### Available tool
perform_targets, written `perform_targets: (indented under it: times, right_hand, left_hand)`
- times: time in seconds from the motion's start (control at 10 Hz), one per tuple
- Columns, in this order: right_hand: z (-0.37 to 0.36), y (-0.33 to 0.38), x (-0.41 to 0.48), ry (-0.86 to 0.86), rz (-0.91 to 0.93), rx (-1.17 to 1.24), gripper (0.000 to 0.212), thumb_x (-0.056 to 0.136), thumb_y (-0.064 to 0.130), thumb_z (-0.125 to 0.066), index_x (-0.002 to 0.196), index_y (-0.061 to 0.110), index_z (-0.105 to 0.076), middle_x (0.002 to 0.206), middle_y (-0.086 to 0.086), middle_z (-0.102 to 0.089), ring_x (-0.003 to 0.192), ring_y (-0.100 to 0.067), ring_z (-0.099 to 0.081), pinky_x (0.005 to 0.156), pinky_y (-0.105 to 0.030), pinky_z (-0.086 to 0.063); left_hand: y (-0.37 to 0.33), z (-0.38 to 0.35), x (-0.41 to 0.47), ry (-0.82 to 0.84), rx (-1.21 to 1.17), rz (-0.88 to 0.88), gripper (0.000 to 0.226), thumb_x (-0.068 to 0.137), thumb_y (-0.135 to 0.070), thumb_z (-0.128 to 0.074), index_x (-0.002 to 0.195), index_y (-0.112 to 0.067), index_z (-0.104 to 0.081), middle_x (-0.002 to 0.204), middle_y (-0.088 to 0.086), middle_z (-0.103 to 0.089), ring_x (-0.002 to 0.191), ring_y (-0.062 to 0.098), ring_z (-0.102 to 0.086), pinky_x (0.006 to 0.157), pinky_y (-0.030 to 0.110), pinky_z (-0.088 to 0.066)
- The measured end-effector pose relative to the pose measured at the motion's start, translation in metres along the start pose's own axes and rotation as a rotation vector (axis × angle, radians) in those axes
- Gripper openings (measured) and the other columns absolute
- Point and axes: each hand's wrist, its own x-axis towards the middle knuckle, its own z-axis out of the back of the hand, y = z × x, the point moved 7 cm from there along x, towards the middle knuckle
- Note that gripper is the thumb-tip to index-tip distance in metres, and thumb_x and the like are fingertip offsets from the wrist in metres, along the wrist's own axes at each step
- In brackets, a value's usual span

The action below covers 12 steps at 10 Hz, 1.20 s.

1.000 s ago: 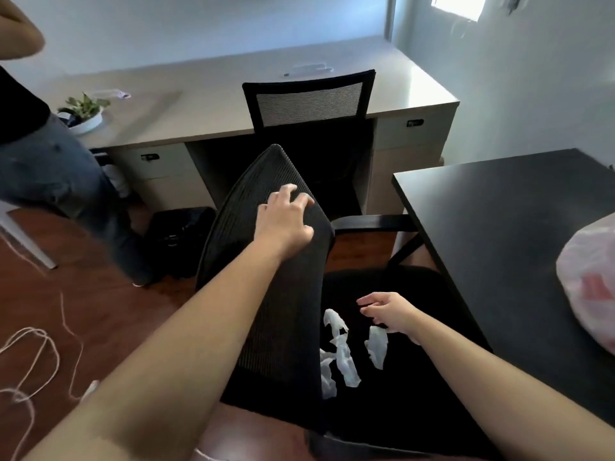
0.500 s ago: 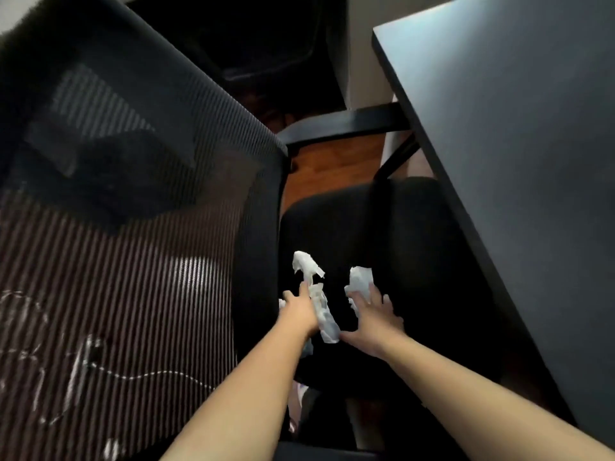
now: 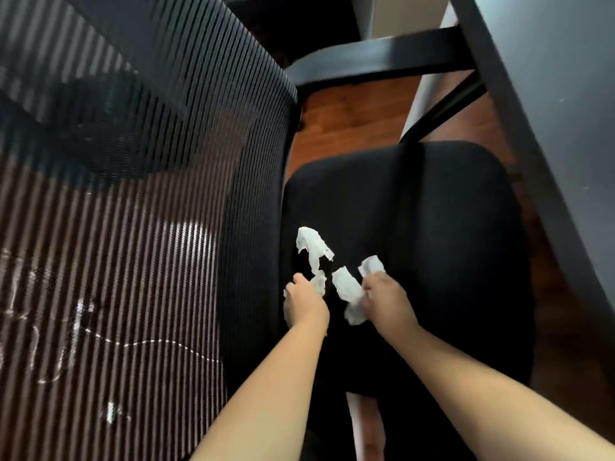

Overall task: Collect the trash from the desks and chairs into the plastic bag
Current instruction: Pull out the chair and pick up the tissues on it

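Over the black chair seat (image 3: pixel 432 201), each hand, left (image 3: pixel 304 302) and right (image 3: pixel 387 302), grips white tissue scraps (image 3: pixel 346 287).

The scene is seen from a single head-worn view, aimed steeply down and close over a chair seat (image 3: pixel 416 227); its mesh back (image 3: pixel 133 194) fills the frame's left, a desk edge (image 3: pixel 532 128) the upper right

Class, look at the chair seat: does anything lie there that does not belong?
Yes. Torn white tissue scraps lie on the black seat, near the mesh backrest. The left hand pinches one strip; the right hand holds other scraps. It is litter on a chair.
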Motion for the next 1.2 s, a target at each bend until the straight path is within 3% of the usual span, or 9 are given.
perform_targets:
  times: [0.2, 0.3, 0.4, 0.5, 0.6, 0.7, 0.8, 1.0, 1.2]
  right_hand:
    - [0.056, -0.037, -0.014, -0.211, -0.117, 0.02, 0.011, 0.076, 0.013, -0.052, 0.087, 0.013, -0.053, 0.091, 0.001, -0.049, 0.084, -0.024, -0.051, 0.055, -0.029, -0.037]
    - [0.055, -0.039, -0.021, -0.169, -0.127, -0.082, 0.076, 0.073, 0.041, -0.066, 0.138, 0.043, -0.027, 0.146, 0.002, -0.022, 0.119, -0.024, -0.034, 0.075, -0.041, -0.052]
    - [0.04, -0.025, -0.014, -0.126, 0.015, -0.252, 0.092, 0.076, 0.04, -0.068, 0.143, 0.052, -0.006, 0.157, 0.0, 0.006, 0.124, -0.024, -0.027, 0.08, -0.042, -0.053]
    - [0.011, -0.022, 0.002, 0.03, 0.164, -0.357, 0.054, 0.086, 0.012, -0.053, 0.133, 0.037, -0.045, 0.147, 0.0, -0.03, 0.114, -0.023, -0.043, 0.08, -0.033, -0.05]
    - [0.016, -0.038, 0.004, 0.008, 0.099, -0.223, 0.015, 0.087, 0.022, -0.058, 0.073, 0.027, -0.062, 0.085, 0.002, -0.057, 0.079, -0.018, -0.053, 0.076, -0.036, -0.041]
    - [0.043, -0.034, -0.006, -0.06, 0.05, -0.04, 0.031, 0.086, 0.001, -0.052, 0.068, 0.025, -0.048, 0.084, 0.004, -0.047, 0.079, -0.016, -0.04, 0.073, -0.02, -0.031]
    - [0.077, -0.019, -0.014, -0.179, 0.025, -0.025, 0.042, 0.085, -0.011, -0.053, 0.062, 0.018, -0.033, 0.054, 0.016, -0.039, 0.055, -0.012, -0.035, 0.05, -0.011, -0.033]
    - [0.212, 0.064, -0.065, -0.353, 0.065, 0.139, 0.037, 0.088, 0.0, -0.047, 0.078, 0.035, -0.053, 0.096, 0.003, -0.048, 0.087, -0.015, -0.044, 0.075, -0.019, -0.032]
    - [0.337, 0.114, -0.154, -0.67, 0.188, 0.146, 0.03, 0.086, -0.004, -0.048, 0.095, 0.009, -0.073, 0.105, -0.009, -0.064, 0.106, -0.027, -0.057, 0.086, -0.022, -0.04]
  left_hand:
    - [-0.058, 0.024, 0.011, 0.046, 0.103, -0.419, 0.075, 0.087, 0.006, -0.045, 0.148, -0.031, -0.021, 0.153, 0.014, -0.013, 0.113, 0.039, -0.054, 0.079, 0.037, -0.047]
    - [-0.064, 0.019, 0.028, 0.104, 0.276, -0.373, 0.086, 0.08, 0.005, -0.058, 0.143, -0.041, -0.022, 0.156, 0.012, 0.014, 0.108, 0.034, -0.056, 0.073, 0.035, -0.047]
    - [-0.072, 0.012, 0.033, 0.045, 0.301, -0.429, 0.063, 0.077, 0.005, -0.06, 0.129, -0.024, -0.039, 0.142, 0.011, -0.021, 0.101, 0.028, -0.055, 0.067, 0.033, -0.048]
    - [-0.071, 0.01, 0.026, -0.008, 0.291, -0.489, 0.037, 0.078, 0.006, -0.059, 0.11, -0.011, -0.051, 0.12, 0.006, -0.043, 0.097, 0.024, -0.05, 0.073, 0.031, -0.046]
    - [-0.062, 0.009, 0.019, 0.114, 0.388, -0.402, 0.036, 0.069, 0.0, -0.075, 0.101, -0.01, -0.061, 0.105, 0.004, -0.055, 0.095, 0.024, -0.059, 0.074, 0.03, -0.051]
    - [-0.064, 0.03, 0.005, 0.135, 0.388, -0.384, 0.024, 0.073, 0.002, -0.065, 0.094, -0.01, -0.065, 0.075, 0.003, -0.054, 0.077, 0.022, -0.059, 0.066, 0.029, -0.051]
    - [-0.075, 0.054, -0.009, 0.139, 0.384, -0.407, 0.025, 0.08, 0.003, -0.054, 0.101, -0.005, -0.065, 0.076, 0.005, -0.052, 0.076, 0.024, -0.055, 0.066, 0.031, -0.049]
    - [-0.132, 0.195, -0.087, -0.034, 0.204, -0.591, 0.03, 0.08, 0.005, -0.047, 0.102, -0.007, -0.063, 0.107, 0.012, -0.062, 0.097, 0.032, -0.061, 0.078, 0.039, -0.051]
    - [-0.178, 0.3, -0.175, -0.326, 0.038, -0.934, 0.01, 0.086, -0.018, -0.054, 0.089, -0.026, -0.059, 0.089, 0.002, -0.069, 0.081, 0.025, -0.065, 0.065, 0.03, -0.05]
